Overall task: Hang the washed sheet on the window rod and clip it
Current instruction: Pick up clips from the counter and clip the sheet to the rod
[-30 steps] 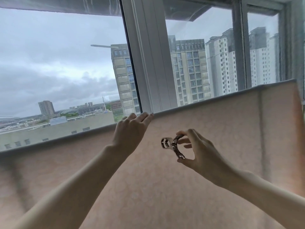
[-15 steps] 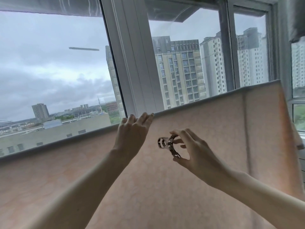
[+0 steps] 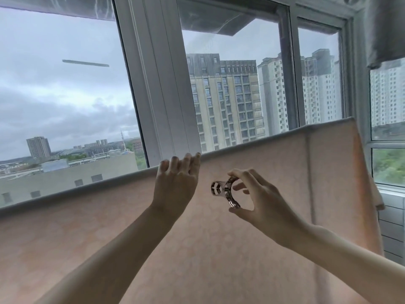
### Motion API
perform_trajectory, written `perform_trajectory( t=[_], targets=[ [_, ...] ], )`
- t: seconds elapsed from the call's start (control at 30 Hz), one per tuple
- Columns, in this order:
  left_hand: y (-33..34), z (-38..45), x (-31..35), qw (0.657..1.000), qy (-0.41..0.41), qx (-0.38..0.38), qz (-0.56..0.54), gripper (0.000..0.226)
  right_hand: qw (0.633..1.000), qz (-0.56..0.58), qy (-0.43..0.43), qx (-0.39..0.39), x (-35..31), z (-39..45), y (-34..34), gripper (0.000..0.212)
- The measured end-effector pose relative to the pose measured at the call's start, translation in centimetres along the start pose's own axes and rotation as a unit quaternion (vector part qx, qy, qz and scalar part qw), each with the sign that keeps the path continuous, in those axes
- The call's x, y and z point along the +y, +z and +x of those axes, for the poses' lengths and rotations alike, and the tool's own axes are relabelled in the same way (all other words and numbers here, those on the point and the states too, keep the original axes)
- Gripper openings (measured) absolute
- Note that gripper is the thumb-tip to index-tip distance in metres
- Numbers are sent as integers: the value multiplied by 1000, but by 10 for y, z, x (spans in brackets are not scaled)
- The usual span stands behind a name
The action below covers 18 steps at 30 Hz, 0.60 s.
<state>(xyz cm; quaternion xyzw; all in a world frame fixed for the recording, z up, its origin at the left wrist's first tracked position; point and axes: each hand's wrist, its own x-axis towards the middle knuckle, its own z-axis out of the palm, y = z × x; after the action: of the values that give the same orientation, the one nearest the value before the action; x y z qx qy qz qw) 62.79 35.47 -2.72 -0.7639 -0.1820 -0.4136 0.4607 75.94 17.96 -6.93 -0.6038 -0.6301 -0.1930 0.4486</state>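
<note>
The sheet, pale peach, is hanging draped over a horizontal rod along the window frame, and its top fold is running from lower left up to the right. The rod itself is lying hidden under the fold.

Compared with the earlier frames, the camera view is sitting further to the right: a grey cloth is now appearing at the top right, beyond the sheet's right edge, and the sheet's right edge is fully in view. Both hands are staying in nearly the same place against the sheet.

The left hand is reaching up to the sheet's top fold, fingers straight and close together, fingertips at the fold line just below the window frame.

The right hand is held in front of the sheet, just right of the left hand, pinching a clip between thumb and forefinger. The clip is not touching the fold.

No brand, label or readable writing is showing.
</note>
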Motion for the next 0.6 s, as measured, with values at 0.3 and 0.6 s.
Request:
perform_trajectory(
  t=[0.3,0.6],
  targets=[
    [21,35,43,999,-17,29,2,43,998,-69,-10,-5,46,19,-36,70],
    [29,69,74,1000,-27,-6,-4,43,989,-135,-55,-13,90,30,-66,71]
  ],
)
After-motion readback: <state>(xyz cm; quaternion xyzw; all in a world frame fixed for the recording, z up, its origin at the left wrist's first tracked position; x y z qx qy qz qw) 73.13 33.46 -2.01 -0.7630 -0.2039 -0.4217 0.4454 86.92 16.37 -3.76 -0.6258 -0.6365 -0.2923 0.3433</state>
